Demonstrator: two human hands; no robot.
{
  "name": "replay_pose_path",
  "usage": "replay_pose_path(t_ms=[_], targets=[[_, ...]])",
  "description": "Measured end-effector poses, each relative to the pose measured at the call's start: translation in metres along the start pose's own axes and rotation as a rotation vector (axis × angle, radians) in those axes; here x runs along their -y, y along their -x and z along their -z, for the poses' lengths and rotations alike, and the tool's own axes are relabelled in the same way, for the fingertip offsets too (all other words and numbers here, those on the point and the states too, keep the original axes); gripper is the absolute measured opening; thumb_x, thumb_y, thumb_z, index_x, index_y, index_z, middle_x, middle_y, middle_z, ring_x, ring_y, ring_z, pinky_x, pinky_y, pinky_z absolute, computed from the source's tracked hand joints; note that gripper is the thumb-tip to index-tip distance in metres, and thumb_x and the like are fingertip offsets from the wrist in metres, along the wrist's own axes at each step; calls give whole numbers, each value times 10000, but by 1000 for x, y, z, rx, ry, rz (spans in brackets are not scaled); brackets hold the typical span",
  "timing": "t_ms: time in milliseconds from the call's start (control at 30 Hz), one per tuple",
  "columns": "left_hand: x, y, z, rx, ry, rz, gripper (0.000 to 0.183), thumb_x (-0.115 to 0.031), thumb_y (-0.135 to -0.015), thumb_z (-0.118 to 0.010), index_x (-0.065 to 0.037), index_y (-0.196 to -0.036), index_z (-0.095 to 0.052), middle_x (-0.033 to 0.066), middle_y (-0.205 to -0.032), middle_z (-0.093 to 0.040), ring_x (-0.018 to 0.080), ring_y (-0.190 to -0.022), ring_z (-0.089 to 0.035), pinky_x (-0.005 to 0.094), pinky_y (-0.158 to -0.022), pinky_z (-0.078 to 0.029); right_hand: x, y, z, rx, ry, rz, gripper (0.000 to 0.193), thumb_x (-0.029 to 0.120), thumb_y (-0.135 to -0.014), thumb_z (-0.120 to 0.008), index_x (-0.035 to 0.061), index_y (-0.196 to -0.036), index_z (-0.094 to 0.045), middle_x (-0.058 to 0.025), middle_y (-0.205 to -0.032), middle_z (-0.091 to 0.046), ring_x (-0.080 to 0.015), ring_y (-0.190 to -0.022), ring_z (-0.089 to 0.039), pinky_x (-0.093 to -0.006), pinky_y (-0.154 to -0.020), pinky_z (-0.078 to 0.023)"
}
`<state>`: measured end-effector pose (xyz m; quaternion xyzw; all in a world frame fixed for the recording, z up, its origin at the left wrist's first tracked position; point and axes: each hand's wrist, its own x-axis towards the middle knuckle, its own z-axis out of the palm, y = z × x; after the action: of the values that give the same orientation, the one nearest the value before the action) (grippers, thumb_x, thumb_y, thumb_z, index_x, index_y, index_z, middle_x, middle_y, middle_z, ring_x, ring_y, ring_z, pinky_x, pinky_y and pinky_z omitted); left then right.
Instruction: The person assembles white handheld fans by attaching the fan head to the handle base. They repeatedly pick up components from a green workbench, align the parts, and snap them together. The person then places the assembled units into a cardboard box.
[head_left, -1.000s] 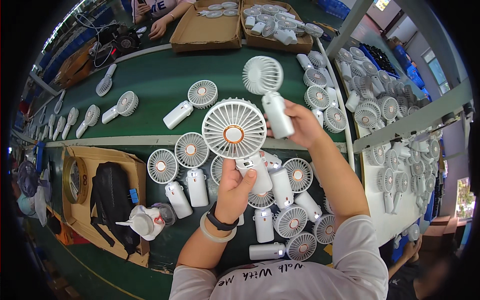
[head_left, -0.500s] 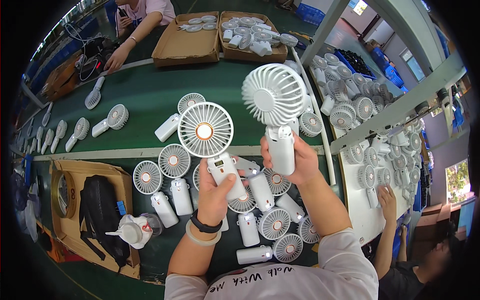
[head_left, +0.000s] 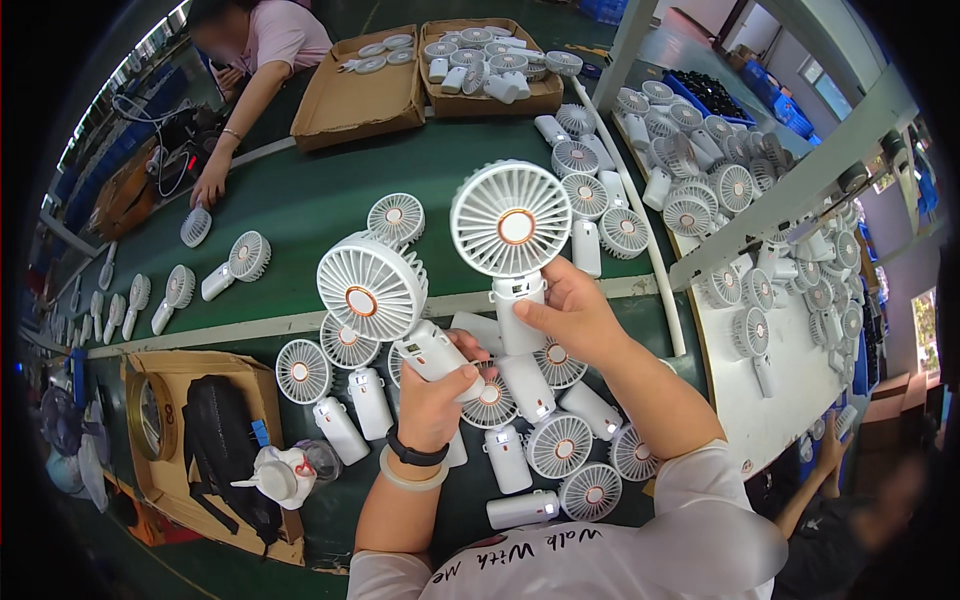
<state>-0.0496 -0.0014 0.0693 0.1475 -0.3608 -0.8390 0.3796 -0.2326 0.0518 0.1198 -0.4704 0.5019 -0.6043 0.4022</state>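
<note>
My left hand [head_left: 437,395] is closed round the handle of a white handheld fan [head_left: 372,290], its round grille tilted toward the left and its centre ringed in copper. In my right hand [head_left: 575,315] is a second white handheld fan [head_left: 511,222], held upright with its copper-ringed front facing me and my thumb on the handle. Both are raised above the work surface. Below and around my hands lie several more fans, among them a white fan [head_left: 560,445] by my right forearm and another fan [head_left: 304,372] left of my left hand.
Fans lie along the green conveyor belt [head_left: 330,220]. Beyond it, a person's hand [head_left: 210,185] touches a fan. Cardboard trays [head_left: 350,115] stand at the far side. At left, an open carton [head_left: 160,470] holds a black bag [head_left: 215,440]. A white side table [head_left: 735,400] carries many fans.
The right-hand fan has turned from its back to its front and come lower. The left-hand fan has tilted left. The person across the belt has reached down to a fan.
</note>
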Motion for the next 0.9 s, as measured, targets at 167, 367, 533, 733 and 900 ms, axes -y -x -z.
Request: replay_pose_path(t_ms=[167,367,533,733,900], targets=[[2,-1,-2,59,89,-8,492,61,-694,-662,-89,-1123,-473,100,-1208,-472,246,-1143,-481,481,-931,-454,-4,-3,2,-34,-86,-33,381,8,-821,-588,-10,-1179,-457,-79,-1064,-576,-108,-937,-575,-269,-801,-488],[2,0,-6,66,75,-26,631,51,-690,-670,-118,-1243,-420,106,-1308,-407,251,-1230,-399,503,-970,-416,-5,-4,2,-36,-74,-28,405,6,-819,-590,-8,-1198,-450,-79,-1067,-575,-111,-937,-573,-269,-798,-485],[2,0,-8,66,12,-33,743,-3,-678,-685,-133,-1316,-327,125,-1359,-360,277,-1274,-349,553,-991,-367,-5,-2,1,-36,-78,-15,401,-4,-824,-581,-2,-1200,-444,-73,-1083,-568,-112,-958,-565,-269,-818,-474],[2,0,-9,69,45,-30,812,-4,-670,-693,-119,-1365,-288,134,-1376,-342,274,-1275,-348,529,-996,-377,-6,-1,-4,-52,-127,-11,393,-16,-839,-554,3,-1212,-431,-57,-1091,-565,-102,-963,-560,-266,-822,-472],[0,0,-13,121,127,-1,943,-45,-652,-701,-121,-1426,-168,159,-1331,-374,282,-1188,-443,481,-907,-471,-11,7,-14,-2,258,277,381,113,-834,-620,9,-1178,-493,-90,-1051,-529,-185,-963,-559,-321,-843,-465]])
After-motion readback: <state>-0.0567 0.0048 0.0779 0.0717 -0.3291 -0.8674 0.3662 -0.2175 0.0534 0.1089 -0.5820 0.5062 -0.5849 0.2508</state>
